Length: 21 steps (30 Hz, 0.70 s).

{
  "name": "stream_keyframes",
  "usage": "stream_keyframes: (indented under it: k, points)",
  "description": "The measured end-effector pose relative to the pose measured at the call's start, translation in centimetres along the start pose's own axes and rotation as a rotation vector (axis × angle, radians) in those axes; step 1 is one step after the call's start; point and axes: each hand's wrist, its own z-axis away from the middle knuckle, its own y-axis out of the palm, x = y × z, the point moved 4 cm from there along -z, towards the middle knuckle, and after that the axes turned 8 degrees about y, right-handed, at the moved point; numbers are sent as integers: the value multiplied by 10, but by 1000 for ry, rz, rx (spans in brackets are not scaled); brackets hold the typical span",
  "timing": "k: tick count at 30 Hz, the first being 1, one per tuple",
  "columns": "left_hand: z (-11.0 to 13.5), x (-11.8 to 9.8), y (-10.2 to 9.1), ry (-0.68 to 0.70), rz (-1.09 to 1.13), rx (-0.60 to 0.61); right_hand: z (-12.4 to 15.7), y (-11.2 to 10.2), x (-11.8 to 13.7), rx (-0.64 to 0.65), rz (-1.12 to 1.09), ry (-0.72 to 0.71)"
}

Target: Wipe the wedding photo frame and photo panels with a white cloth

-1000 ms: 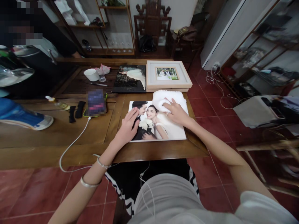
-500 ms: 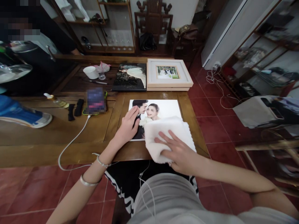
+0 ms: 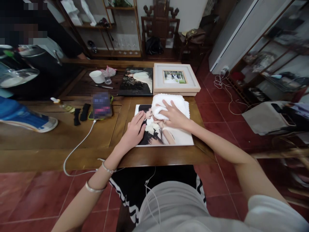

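A photo panel (image 3: 178,137) showing a couple lies flat on the wooden table in front of me. My left hand (image 3: 135,128) rests on its left edge, fingers stretched out and holding nothing. On the panel's upper right part, my right hand (image 3: 175,115) presses a bunched white cloth (image 3: 169,102) against the surface. The cloth hides the top right of the picture and reaches past the panel's far edge.
Behind the panel sit a pale framed photo (image 3: 193,77) and a dark photo panel (image 3: 132,85). Leftward lie a charging phone (image 3: 101,104), a dropper bottle (image 3: 64,104), a white cup (image 3: 97,77) and a blue shoe-like object (image 3: 26,116). Another person stands far left.
My right hand has slid the cloth away from me, from the panel's near right corner to its far edge, uncovering the lower part. My left hand stays on the left edge.
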Motion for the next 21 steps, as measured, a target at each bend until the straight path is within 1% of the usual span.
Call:
stream_keyframes:
  k: [2,4,8,10,13,15,17,19,21]
  points:
    - [0,0,0,1,8,-6,1,0,6,18,6,0]
    - [0,1,0,2,16,-18,10,1,17,51,-4,-10]
    - [1,2,1,-7,24,-26,50,2,55,129,-54,-88]
    - [1,2,1,-13,23,-21,73,-1,75,195,-90,-131]
    - [0,1,1,-18,21,-22,100,-7,95,295,-145,-172]
    - [0,1,0,-21,18,-20,106,-11,97,321,-180,-181]
    - [0,1,1,-21,14,-13,103,-13,91,307,-199,-178]
    - [0,1,1,-16,12,-12,92,-12,78,264,-183,-158]
    - [0,2,1,-6,13,-17,75,-9,62,199,-136,-127]
